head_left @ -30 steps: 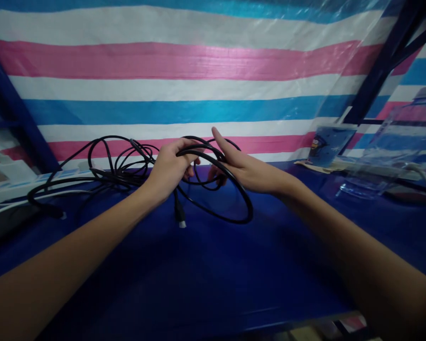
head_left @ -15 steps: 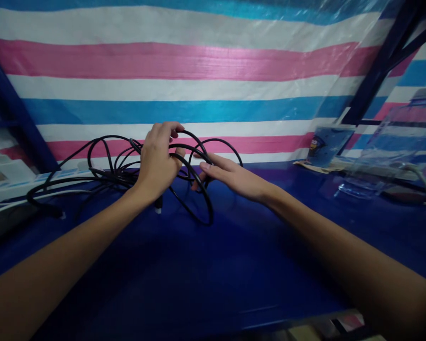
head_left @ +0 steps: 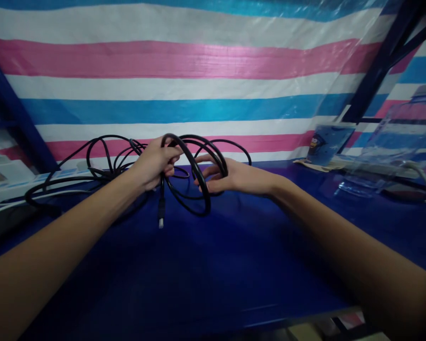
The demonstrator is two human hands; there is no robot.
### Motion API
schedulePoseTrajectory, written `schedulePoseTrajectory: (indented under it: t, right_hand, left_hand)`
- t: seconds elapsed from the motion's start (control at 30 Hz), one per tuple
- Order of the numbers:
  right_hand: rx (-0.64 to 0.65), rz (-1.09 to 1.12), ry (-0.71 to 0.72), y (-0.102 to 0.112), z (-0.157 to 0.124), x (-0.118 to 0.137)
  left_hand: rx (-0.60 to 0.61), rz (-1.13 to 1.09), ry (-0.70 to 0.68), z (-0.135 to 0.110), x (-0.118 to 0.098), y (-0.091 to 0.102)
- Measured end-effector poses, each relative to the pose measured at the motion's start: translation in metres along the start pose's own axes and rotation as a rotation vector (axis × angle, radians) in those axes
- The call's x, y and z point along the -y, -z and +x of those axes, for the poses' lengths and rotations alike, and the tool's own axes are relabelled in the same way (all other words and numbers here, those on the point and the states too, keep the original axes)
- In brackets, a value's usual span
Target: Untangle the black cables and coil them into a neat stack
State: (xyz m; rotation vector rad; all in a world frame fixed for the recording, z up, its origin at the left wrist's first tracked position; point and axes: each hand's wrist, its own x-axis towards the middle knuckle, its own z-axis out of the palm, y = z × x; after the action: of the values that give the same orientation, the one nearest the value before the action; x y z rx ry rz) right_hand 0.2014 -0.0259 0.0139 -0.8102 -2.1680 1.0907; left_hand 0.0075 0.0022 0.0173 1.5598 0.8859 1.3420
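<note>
so the left hand [head_left: 153,163] has a pinch grip on the black cable [head_left: 208,203], which is looped up between both hands over the blue tabletop [head_left: 213,265] with its plug [head_left: 161,212] dangling, and the right hand [head_left: 239,175] is half-curled round the loops, can't tell if it's actually gripping

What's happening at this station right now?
A person is handling a coiled black cable above a blue surface. The left hand grips it, with a plug hanging below. The right hand has its fingers and thumb spread at the other side of the loops. A tangle of black cable sits to the left, by a white power strip.
</note>
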Motion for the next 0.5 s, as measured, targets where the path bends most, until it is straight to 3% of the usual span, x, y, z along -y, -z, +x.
schedulePoseTrajectory:
  t: [0.13, 0.23, 0.37, 0.5]
  right_hand:
    - [-0.342, 0.073, -0.027, 0.020, 0.001, -0.007]
    - [-0.533, 0.093, 0.038, 0.033, -0.001, -0.008]
    - [-0.516, 0.163, 0.160, 0.038, -0.005, -0.002]
    - [-0.371, 0.117, 0.138, 0.015, -0.006, 0.009]
  left_hand:
    - [0.093, -0.273, 0.092, 0.001, -0.004, 0.003]
    - [0.128, -0.259, 0.067, -0.001, -0.004, -0.001]
    - [0.071, -0.055, 0.056, -0.006, 0.004, -0.014]
    - [-0.093, 0.083, 0.052, -0.008, 0.022, -0.022]
